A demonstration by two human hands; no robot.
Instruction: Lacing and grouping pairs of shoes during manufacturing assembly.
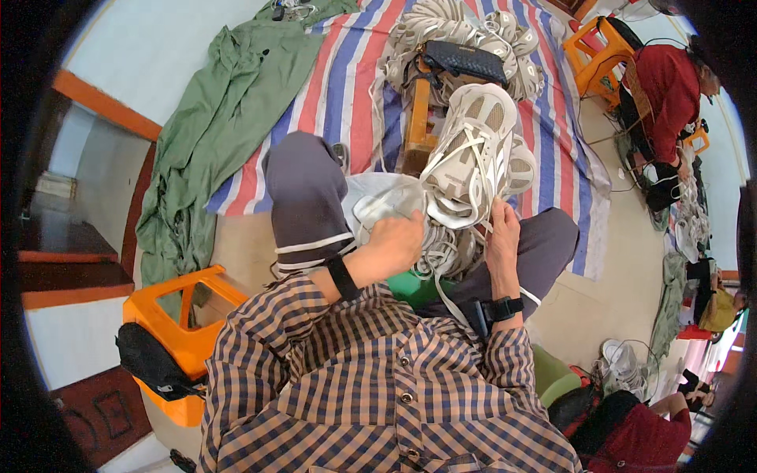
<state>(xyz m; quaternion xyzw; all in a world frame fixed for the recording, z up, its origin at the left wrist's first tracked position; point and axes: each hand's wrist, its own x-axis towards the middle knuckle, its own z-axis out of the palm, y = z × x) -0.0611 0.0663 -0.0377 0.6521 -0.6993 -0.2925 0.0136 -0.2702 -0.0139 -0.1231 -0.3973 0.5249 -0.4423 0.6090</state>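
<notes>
Cream shoe (471, 154) just above right hand (502, 236), touching.

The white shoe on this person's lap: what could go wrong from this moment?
1. The white shoe stands tilted on a heap of other shoes on the lap; it may slide off, since the right hand only steadies its lower edge.
2. A long loose lace hangs beside the right hand and could snag.
3. The left hand works low in the heap, so its fingers are partly hidden.
</notes>
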